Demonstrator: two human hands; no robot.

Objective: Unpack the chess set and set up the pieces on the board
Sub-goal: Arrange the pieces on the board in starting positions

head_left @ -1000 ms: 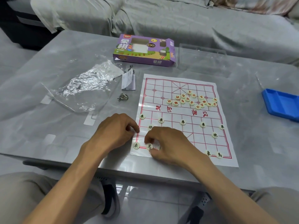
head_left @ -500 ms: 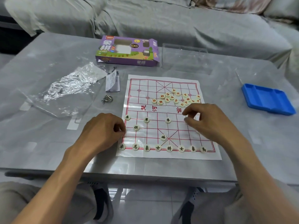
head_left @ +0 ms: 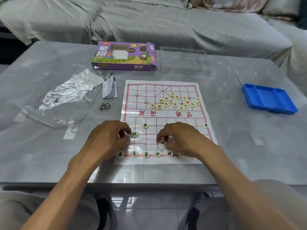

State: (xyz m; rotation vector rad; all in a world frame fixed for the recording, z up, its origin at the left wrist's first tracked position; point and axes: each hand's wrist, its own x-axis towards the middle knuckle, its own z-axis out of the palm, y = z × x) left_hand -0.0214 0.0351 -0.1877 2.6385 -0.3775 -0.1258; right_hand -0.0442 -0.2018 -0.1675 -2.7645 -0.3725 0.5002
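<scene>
A stray black piece (head_left: 162, 143) is pinched by the curled fingers of the right hand (head_left: 181, 140), near the middle of the board (head_left: 166, 123). The left hand (head_left: 108, 138), fingers curled, touches another piece (head_left: 134, 134) just right of its fingertips. The right hand is nearer the unfilled near-right places.

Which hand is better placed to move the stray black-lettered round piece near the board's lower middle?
The right hand: its fingers already touch that cream round piece. The left hand sits at the board's left edge.

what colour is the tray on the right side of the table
Bright blue: the tray shows plainly in the head view, to the right of the board.
</scene>
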